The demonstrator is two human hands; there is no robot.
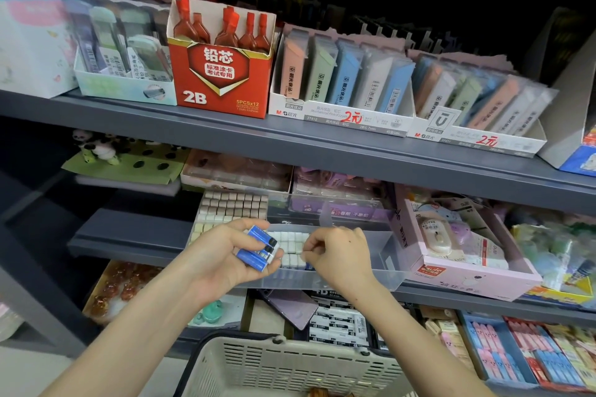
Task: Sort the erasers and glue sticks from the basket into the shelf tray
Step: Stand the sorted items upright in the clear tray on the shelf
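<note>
Left hand (219, 256) clamps spare blue erasers (258, 248) beside the clear tray (325, 282), a ready supply for the right hand (338, 251), curled, grip unclear.

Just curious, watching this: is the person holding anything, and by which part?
The left hand grips several blue glue sticks round their bodies. The right hand curls over white erasers in the tray; whether it pinches one cannot be told.
</note>
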